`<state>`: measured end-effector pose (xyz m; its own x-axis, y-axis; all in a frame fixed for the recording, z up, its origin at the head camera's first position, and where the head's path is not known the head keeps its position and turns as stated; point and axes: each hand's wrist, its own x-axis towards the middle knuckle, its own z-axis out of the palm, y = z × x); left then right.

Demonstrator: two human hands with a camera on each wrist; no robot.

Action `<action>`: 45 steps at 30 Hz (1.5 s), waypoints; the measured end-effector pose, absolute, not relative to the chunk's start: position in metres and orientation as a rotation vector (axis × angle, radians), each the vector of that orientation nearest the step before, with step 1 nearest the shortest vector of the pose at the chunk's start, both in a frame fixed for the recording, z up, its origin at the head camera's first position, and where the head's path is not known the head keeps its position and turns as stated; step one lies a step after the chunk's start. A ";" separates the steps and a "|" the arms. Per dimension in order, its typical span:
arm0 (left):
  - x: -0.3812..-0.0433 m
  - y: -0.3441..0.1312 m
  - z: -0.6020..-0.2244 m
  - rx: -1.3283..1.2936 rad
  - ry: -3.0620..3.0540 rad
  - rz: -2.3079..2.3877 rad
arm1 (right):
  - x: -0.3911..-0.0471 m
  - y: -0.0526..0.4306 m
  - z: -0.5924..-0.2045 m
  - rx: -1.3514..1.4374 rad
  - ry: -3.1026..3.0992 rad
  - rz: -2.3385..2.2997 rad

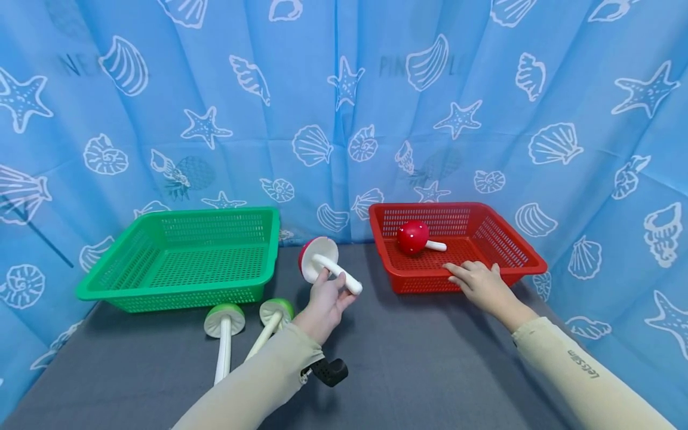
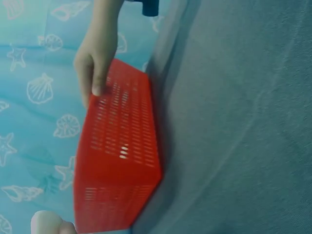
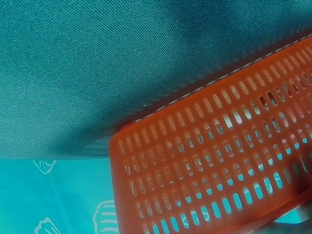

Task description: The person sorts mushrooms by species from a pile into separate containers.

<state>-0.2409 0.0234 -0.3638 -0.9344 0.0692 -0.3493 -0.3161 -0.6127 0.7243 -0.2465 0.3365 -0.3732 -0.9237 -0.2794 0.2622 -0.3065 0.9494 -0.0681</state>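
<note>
While my left hand pinches the slim white stem of a toy mushroom with a red cap, my right hand grips the front rim of a red perforated plastic basket, thumb on the outer side and fingers over the inner side. I have the pinched mushroom between the two baskets, near the table's far edge, its pale underside facing me and its stem slanting down to the right. In the left wrist view the stem's rounded white end shows against the curtain.

The red basket sits toward the far right corner of the grey cloth-covered table. Inside it, toward its left wall, lies a second toy mushroom with a white-dotted red cap, its white stem pointing right.

Toward the far left corner is a green perforated plastic basket. Just in front of it, near its right front corner, lie two toy mushrooms with green caps and white stems reaching toward me; my left forearm partly covers them.

I wear pale beige sleeves, and a black device shows below my left wrist. Behind the far edge hangs a blue curtain printed with white shells and starfish.
</note>
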 end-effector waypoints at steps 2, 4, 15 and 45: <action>-0.244 0.024 -0.358 -0.442 1.232 2.604 | -0.246 0.337 -0.373 0.431 -2.855 0.162; -0.247 0.026 -0.355 -0.439 1.202 2.610 | -0.246 0.337 -0.373 0.426 -2.857 0.163; -0.256 0.035 -0.334 -0.362 1.126 2.592 | -0.247 0.338 -0.375 0.425 -2.856 0.187; -0.492 0.173 -0.461 -0.322 1.162 2.299 | -0.249 0.337 -0.377 0.409 -2.846 0.157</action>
<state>-0.4915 0.1727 -0.4607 -0.8264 0.3568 -0.4357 -0.5624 -0.4834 0.6709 -0.2488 0.3372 -0.3766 -0.9261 -0.2619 0.2716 -0.2902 0.9545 -0.0692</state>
